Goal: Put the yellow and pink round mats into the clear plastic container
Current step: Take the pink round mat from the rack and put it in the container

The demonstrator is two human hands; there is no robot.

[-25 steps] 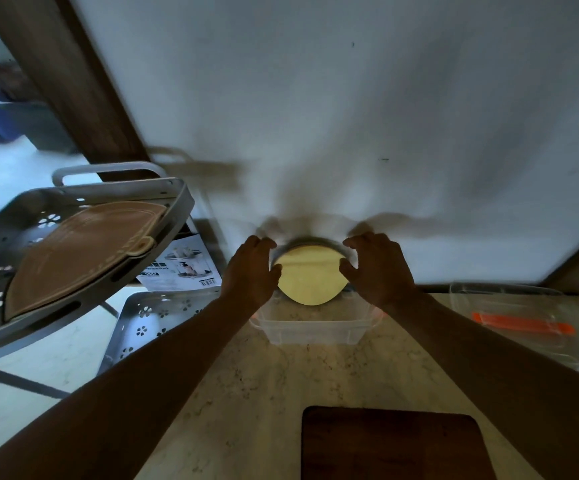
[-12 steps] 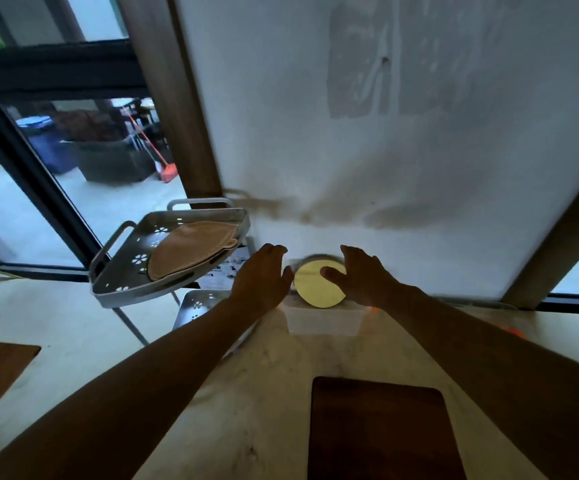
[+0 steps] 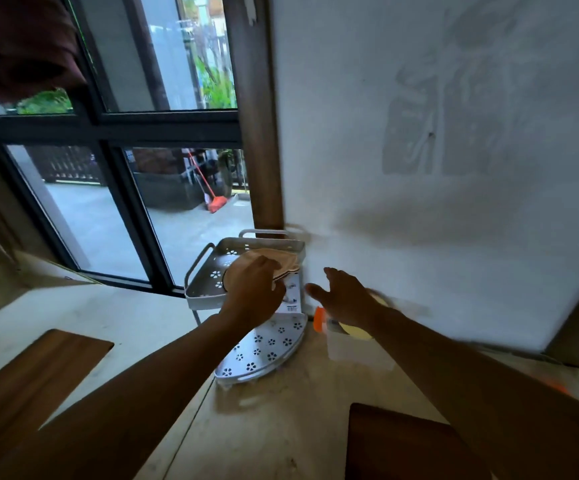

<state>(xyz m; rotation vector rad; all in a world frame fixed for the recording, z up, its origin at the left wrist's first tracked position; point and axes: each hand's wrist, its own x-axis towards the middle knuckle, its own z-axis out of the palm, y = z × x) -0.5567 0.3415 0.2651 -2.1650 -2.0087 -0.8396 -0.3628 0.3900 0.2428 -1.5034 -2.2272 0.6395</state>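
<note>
A pinkish-tan round mat (image 3: 283,259) lies in the upper tier of a grey corner rack (image 3: 208,271). My left hand (image 3: 251,294) rests on this mat with its fingers curled over the mat's near edge. The yellow round mat (image 3: 352,330) stands on edge in the clear plastic container (image 3: 357,353) by the white wall, mostly hidden behind my right wrist. My right hand (image 3: 345,299) hovers just above and left of the container, fingers spread, holding nothing.
The rack's lower tier (image 3: 264,348) has flower-shaped holes and a printed leaflet (image 3: 291,301) behind it. An orange clip (image 3: 319,318) sits at the container's left end. A dark wooden board (image 3: 402,445) lies near me, another board (image 3: 28,375) at left. Windows fill the left.
My left hand left the container and moved up-left onto the pink mat in the rack. My right hand let go of the yellow mat, which stays in the container. The view swung left.
</note>
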